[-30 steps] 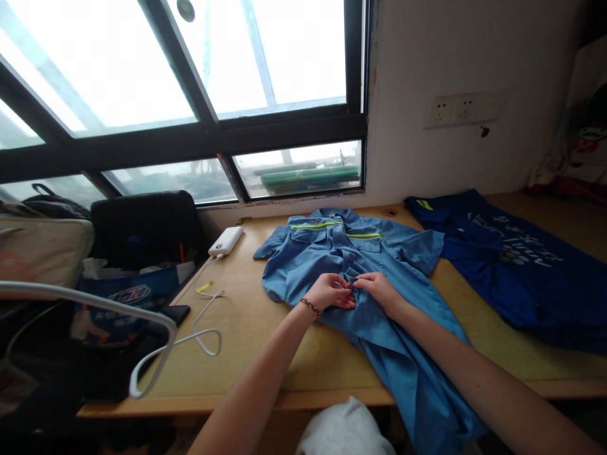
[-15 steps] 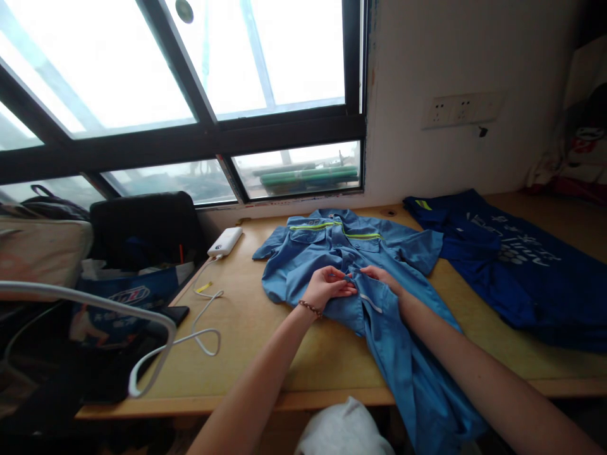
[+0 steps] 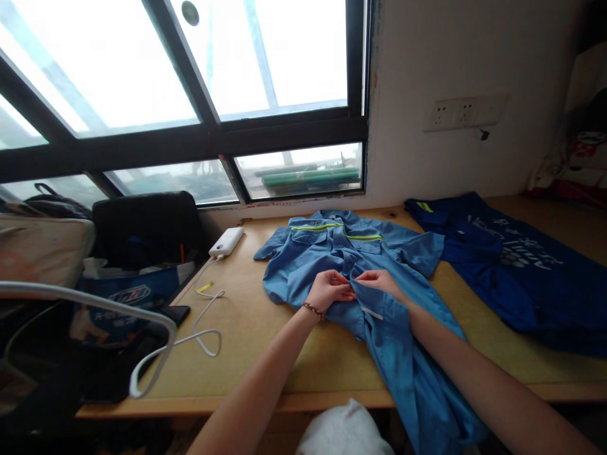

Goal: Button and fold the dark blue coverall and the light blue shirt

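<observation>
A light-blue short-sleeved work shirt (image 3: 308, 259) with a yellow-green stripe across its chest lies on the wooden table (image 3: 265, 354), collar toward the wall. Joined to it or lying over it, a length of the same blue cloth hangs off the near edge; I cannot tell whether it is one garment. At the middle front, my left hand (image 3: 331, 289) pinches the cloth, with a braided bracelet on the wrist. Close beside it, my right hand (image 3: 382, 282) grips the opposite edge, fingers closed. What lies between the fingertips is too small to make out.
Dark-blue clothing (image 3: 512, 272) with white print covers the table's right side. A white power bank (image 3: 226, 242) with a white cable (image 3: 203, 316) lies at the left. Beyond the left edge are a black chair back (image 3: 147, 221) and bags. A window (image 3: 284, 57) rises behind.
My right hand has shifted slightly, and the cloth flap under it has turned a little. My left hand keeps its pinch in nearly the same spot.
</observation>
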The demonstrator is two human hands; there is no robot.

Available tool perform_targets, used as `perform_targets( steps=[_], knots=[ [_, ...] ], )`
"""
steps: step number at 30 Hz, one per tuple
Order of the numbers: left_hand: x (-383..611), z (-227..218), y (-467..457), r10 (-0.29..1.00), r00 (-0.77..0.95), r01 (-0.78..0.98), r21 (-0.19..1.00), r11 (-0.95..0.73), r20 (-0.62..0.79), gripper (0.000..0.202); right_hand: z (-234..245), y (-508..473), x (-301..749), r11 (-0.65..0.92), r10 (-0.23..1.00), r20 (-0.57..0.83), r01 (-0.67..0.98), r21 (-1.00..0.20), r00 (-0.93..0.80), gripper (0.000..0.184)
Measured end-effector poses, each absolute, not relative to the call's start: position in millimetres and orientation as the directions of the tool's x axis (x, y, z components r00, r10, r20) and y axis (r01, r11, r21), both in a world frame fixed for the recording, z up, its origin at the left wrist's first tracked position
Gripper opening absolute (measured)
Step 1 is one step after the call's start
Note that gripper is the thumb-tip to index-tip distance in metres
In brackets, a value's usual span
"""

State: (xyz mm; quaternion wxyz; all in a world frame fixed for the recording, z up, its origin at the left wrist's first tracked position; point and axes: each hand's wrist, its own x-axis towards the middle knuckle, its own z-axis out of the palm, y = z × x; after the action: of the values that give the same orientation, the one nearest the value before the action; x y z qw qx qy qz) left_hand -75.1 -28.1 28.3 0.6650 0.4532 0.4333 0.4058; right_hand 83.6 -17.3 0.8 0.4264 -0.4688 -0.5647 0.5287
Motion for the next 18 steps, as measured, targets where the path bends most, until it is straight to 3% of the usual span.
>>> perform_targets(
  steps=[6,13,18],
  knots=[
    [-73,25,-27,0.936,0.253,-0.126,0.951,0.283,-0.245,0.030,-2,-18,80,0.096,0.989,0.070,0.206,-0.974,-0.130,0.025],
    [-69,12,-25,0.962,0.205,-0.017,0.982,0.186,-0.179,0.030,2,-32,73,0.310,0.950,0.281,0.536,-0.785,-0.137,0.014],
    [-67,9,-25,0.967,0.124,-0.051,0.972,0.231,-0.224,0.027,6,-38,70,0.347,0.935,0.320,0.577,-0.739,-0.153,0.013]
  ],
)
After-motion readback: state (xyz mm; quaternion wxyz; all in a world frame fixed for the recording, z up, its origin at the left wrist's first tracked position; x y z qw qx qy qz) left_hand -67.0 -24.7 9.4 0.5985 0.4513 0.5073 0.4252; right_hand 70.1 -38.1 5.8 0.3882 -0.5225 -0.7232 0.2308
